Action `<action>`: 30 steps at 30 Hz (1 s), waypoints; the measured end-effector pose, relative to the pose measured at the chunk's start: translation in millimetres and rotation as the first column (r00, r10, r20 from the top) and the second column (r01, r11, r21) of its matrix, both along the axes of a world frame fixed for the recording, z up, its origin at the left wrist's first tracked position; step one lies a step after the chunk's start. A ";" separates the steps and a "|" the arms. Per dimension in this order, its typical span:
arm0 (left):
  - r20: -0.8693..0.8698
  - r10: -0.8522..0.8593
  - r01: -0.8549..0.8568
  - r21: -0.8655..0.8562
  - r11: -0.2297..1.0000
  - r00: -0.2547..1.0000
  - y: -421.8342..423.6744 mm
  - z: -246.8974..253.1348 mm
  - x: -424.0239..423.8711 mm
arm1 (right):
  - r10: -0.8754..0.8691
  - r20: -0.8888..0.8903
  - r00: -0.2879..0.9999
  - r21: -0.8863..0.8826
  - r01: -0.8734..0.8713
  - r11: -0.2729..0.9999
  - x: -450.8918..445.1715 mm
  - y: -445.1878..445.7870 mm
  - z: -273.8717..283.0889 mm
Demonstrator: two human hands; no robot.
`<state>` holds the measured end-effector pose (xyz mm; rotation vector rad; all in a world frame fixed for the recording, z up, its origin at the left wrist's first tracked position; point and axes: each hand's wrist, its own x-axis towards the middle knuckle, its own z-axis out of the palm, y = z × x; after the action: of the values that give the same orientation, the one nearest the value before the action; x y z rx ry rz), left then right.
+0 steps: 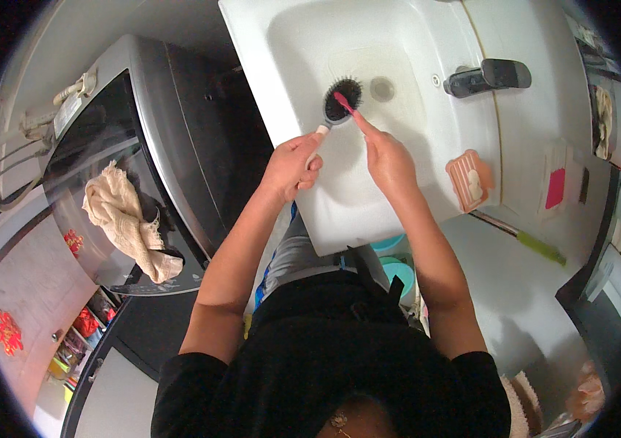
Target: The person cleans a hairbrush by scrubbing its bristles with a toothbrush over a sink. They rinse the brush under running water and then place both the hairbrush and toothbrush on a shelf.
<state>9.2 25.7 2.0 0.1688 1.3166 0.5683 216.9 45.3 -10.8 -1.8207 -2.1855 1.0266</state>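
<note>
My left hand [294, 167] grips the pale handle of a paddle hairbrush [343, 98], bristles up, over a white washbasin [310, 219]. In my right hand [390, 159] is a slim pink brush [341, 99], probably a toothbrush, with its head against the black bristles. My right index finger lies along its handle. Shallow water seems to cover the basin's bottom around the drain [382, 88].
A dark faucet [485, 78] stands at the basin's right rim, above a pink soap dish [469, 180] with soap. At left, a beige cloth [130, 219] lies on a dark glossy washing machine lid [102, 137]. Turquoise basins [399, 274] sit below the sink.
</note>
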 end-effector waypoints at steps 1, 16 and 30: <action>0.002 0.030 -0.030 0.005 1.000 1.000 0.1 -0.8 1.3 | 0.004 0.013 1.000 -0.001 -0.004 1.000 -5.6 2.4 -0.7; -0.051 -0.001 0.002 0.021 1.000 0.999 -3.4 2.6 16.1 | -0.055 -0.032 0.998 -0.022 0.054 0.998 -8.7 4.8 -5.4; -0.060 0.004 -0.004 -0.004 1.000 0.998 -3.1 2.2 22.7 | -0.073 0.000 0.997 -0.072 0.073 0.995 -5.8 -3.9 -5.3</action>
<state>31.9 22.6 4.2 0.1807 1.3767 0.5675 211.1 41.4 -16.0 -1.9132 -2.0893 1.1048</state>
